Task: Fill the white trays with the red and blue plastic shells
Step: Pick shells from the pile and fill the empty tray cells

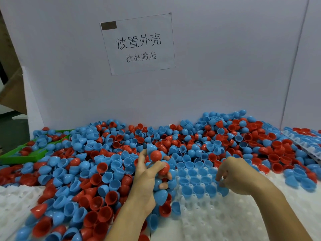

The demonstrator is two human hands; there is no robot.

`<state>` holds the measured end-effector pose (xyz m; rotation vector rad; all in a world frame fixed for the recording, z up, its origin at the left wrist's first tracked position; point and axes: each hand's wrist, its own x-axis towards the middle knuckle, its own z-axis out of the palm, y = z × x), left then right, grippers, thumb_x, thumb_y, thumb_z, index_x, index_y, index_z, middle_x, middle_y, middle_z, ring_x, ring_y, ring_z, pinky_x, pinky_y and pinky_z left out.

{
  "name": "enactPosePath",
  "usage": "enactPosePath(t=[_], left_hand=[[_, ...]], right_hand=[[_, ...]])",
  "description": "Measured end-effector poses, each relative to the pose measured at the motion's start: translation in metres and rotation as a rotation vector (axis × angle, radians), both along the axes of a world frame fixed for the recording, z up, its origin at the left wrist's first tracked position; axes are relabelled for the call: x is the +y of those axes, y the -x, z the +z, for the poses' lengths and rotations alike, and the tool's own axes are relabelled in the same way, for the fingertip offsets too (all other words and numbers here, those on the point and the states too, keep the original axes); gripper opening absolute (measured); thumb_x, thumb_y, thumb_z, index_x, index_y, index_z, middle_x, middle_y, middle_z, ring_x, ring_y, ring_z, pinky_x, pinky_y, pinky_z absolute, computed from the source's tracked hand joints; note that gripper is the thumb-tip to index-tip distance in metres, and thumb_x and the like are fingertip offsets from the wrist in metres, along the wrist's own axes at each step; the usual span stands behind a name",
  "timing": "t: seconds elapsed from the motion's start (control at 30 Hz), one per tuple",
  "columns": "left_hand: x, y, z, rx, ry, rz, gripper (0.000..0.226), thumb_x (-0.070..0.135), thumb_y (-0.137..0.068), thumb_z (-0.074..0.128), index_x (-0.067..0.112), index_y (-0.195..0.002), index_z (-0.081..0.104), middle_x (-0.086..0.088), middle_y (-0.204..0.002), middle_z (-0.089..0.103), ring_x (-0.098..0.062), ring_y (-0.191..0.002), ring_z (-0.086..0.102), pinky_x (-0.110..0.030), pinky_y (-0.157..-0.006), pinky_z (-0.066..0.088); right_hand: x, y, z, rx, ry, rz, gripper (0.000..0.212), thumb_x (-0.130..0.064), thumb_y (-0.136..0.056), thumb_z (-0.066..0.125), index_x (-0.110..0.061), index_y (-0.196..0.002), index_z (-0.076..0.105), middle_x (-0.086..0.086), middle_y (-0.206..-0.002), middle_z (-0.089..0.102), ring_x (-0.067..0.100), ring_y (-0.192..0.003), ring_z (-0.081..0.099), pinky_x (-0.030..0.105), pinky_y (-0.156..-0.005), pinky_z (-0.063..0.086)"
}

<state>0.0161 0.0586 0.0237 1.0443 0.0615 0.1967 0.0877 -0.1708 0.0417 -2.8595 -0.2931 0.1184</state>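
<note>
Now your two hands work at the white tray [225,218], amid the heap of red and blue shells [97,171].

Your left hand [147,176] is curled tight around a clutch of shells, a red shell [155,155] on top and a blue shell [160,197] at its lower edge. Your right hand [238,176] bends its fingers [219,176] downward, pinching a blue shell at the tray's filled pockets [194,180]; how firmly it pinches, you cannot tell. More shells sit in a green tray [19,158] far left.
</note>
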Motion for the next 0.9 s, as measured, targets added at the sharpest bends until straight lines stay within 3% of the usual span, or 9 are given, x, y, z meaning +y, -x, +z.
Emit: enactPosePath(t=[0.13,0.37,0.47,0.57,0.67,0.8,0.9], left_hand=[[0.000,0.000,0.000,-0.006,-0.001,0.000,0.043,-0.006,-0.090,0.060,0.027,-0.117,0.058,-0.009,-0.084,0.069,-0.019,-0.056,0.059,-0.020,-0.036,0.037],[0.000,0.001,-0.001,-0.010,0.004,-0.014,0.044,-0.007,-0.090,0.060,0.027,-0.119,0.059,-0.011,-0.085,0.067,-0.020,-0.056,0.059,-0.021,-0.037,0.036],[0.000,0.000,-0.002,-0.003,-0.018,-0.018,0.043,-0.006,-0.090,0.061,0.028,-0.116,0.059,-0.011,-0.085,0.067,-0.020,-0.057,0.059,-0.021,-0.037,0.036],[-0.001,0.000,-0.002,-0.005,-0.058,-0.025,0.044,-0.004,-0.089,0.064,0.030,-0.116,0.058,-0.010,-0.091,0.071,-0.020,-0.058,0.060,-0.022,-0.038,0.035],[-0.002,0.001,-0.004,-0.022,-0.222,-0.024,0.042,0.005,-0.092,0.068,0.036,-0.118,0.056,-0.009,-0.082,0.069,-0.020,-0.060,0.060,-0.024,-0.041,0.037],[-0.007,0.001,-0.007,-0.076,-0.496,0.038,0.049,0.010,-0.088,0.077,0.047,-0.112,0.055,-0.010,-0.109,0.071,-0.018,-0.063,0.066,-0.020,-0.048,0.048],[-0.007,0.001,-0.009,-0.158,-0.661,0.053,0.054,0.002,-0.088,0.074,0.051,-0.105,0.056,-0.001,-0.108,0.070,-0.020,-0.072,0.069,-0.023,-0.053,0.054]], right_hand=[[0.004,0.000,-0.001,-0.004,-0.018,-0.023,0.016,-0.007,-0.086,0.075,-0.021,-0.092,0.078,0.001,-0.101,0.071,0.015,-0.085,0.067,0.028,-0.077,0.060],[0.004,0.002,0.005,-0.083,-0.054,0.024,0.016,-0.011,-0.091,0.069,-0.021,-0.099,0.078,-0.004,-0.103,0.074,0.009,-0.084,0.067,0.028,-0.079,0.060],[0.017,0.011,0.014,-0.205,-0.302,0.120,0.013,-0.021,-0.094,0.067,-0.023,-0.103,0.075,-0.011,-0.095,0.072,0.003,-0.080,0.066,0.020,-0.074,0.057],[0.044,0.029,0.020,-0.142,-0.565,0.294,0.011,-0.030,-0.094,0.065,-0.039,-0.100,0.069,-0.015,-0.087,0.071,0.000,-0.079,0.067,0.017,-0.072,0.057],[0.070,0.041,0.017,-0.141,-0.735,0.354,0.013,-0.039,-0.094,0.062,-0.039,-0.106,0.067,-0.012,-0.088,0.070,0.001,-0.082,0.067,0.021,-0.076,0.057],[0.087,0.045,0.008,-0.244,-0.876,0.263,0.012,-0.040,-0.088,0.071,-0.034,-0.098,0.069,-0.014,-0.078,0.068,0.000,-0.077,0.065,0.014,-0.067,0.052],[0.089,0.043,0.005,-0.316,-0.895,0.163,0.015,-0.042,-0.083,0.075,-0.038,-0.092,0.064,-0.011,-0.077,0.066,-0.003,-0.079,0.062,0.011,-0.067,0.050]])
